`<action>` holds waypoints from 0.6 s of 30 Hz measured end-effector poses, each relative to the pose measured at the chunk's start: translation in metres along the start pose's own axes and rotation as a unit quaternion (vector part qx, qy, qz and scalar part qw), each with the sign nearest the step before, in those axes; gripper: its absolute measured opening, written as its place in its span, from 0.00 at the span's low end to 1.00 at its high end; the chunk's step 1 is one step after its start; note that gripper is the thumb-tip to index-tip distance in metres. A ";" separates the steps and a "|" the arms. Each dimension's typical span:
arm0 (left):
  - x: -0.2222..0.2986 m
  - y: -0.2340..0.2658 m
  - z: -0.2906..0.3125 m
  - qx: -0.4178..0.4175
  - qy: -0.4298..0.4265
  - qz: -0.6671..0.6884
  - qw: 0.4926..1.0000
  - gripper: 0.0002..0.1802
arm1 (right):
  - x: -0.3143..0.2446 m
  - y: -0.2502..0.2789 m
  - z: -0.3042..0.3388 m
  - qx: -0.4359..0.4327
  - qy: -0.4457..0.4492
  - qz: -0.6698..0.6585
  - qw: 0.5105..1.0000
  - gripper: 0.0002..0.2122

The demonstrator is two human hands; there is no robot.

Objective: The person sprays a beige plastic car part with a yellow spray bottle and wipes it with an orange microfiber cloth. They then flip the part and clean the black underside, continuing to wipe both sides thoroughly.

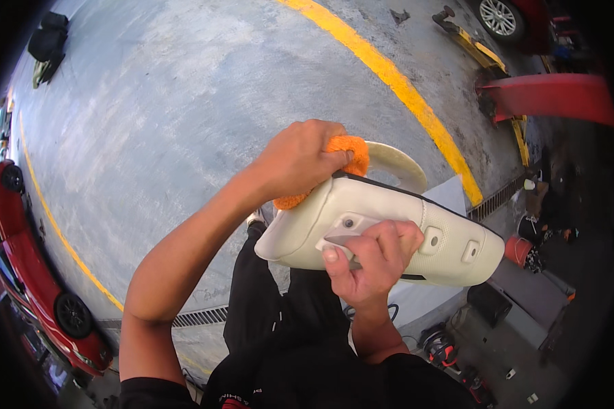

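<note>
A long cream padded piece (382, 204), which looks like car interior trim, is held up in front of me above the floor. Its near face has a stitched seam, a recess and several round fasteners. From its far side sticks out a curved cream band (399, 165). My left hand (303, 158) is closed around an orange cloth (348, 151) and presses it against the far left edge; more of the cloth shows under the palm. My right hand (374, 262) grips the piece at the recess in its near face, fingers bent and thumb on the recess's edge.
Yellow lines (396, 75) cross the grey floor (164, 88). A red car (37, 273) stands at the left, a car wheel (501, 17) and a yellow lift arm (481, 49) at the upper right. A red machine (440, 347) lies lower right, near a drain grate (494, 201).
</note>
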State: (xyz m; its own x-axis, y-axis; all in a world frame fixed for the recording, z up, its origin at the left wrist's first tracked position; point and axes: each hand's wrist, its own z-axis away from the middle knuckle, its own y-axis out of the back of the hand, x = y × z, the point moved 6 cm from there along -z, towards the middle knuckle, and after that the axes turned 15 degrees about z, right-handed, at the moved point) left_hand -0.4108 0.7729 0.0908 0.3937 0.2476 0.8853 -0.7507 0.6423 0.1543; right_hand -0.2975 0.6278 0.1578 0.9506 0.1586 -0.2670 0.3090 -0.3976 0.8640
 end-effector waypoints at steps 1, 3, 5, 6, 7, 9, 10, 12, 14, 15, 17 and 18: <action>-0.004 0.005 0.009 0.024 -0.023 0.040 0.999 0.16 | 0.002 0.003 0.003 0.009 -0.005 -0.003 1.000 0.14; -0.013 0.017 0.031 0.059 -0.036 0.158 0.985 0.17 | 0.009 0.008 0.008 0.021 -0.017 -0.012 1.000 0.14; -0.015 0.026 0.046 0.062 -0.027 0.321 0.945 0.18 | 0.016 0.004 0.008 0.001 -0.016 -0.006 1.000 0.14; -0.010 0.026 0.057 0.055 -0.026 0.294 0.954 0.16 | 0.017 0.003 0.008 -0.007 -0.014 -0.010 1.000 0.14; -0.002 0.025 0.068 0.047 -0.025 0.265 0.963 0.15 | 0.017 0.003 0.007 -0.014 -0.011 -0.009 1.000 0.14; 0.008 0.021 0.071 0.037 -0.048 0.192 0.980 0.13 | 0.013 0.001 0.005 -0.025 -0.005 -0.011 1.000 0.14; 0.012 0.014 0.066 0.034 -0.071 0.146 0.986 0.13 | 0.010 0.000 0.003 -0.027 -0.002 -0.012 1.000 0.14; 0.012 0.004 0.053 0.008 -0.029 0.126 0.992 0.11 | 0.006 0.000 0.002 -0.031 0.003 -0.011 0.999 0.14; 0.015 0.003 0.044 0.051 -0.028 0.059 0.997 0.14 | 0.008 -0.002 0.000 -0.029 -0.002 -0.007 1.000 0.15; 0.016 0.005 0.043 0.073 -0.027 0.025 0.997 0.16 | 0.008 -0.002 0.000 -0.027 -0.004 -0.006 1.000 0.15; 0.005 0.006 0.036 0.091 -0.029 0.024 0.995 0.15 | 0.009 -0.004 0.001 -0.028 -0.012 -0.004 1.000 0.15; 0.003 0.007 0.032 0.098 -0.034 0.025 0.994 0.14 | 0.011 -0.003 0.001 -0.026 -0.015 0.001 1.000 0.15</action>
State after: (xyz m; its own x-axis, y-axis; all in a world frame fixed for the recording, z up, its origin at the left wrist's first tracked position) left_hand -0.4317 0.7556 0.1088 0.3214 0.2219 0.9206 -0.8604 0.4745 0.1860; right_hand -0.2881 0.6303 0.1516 0.9517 0.1312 -0.2777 0.3066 -0.3504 0.8850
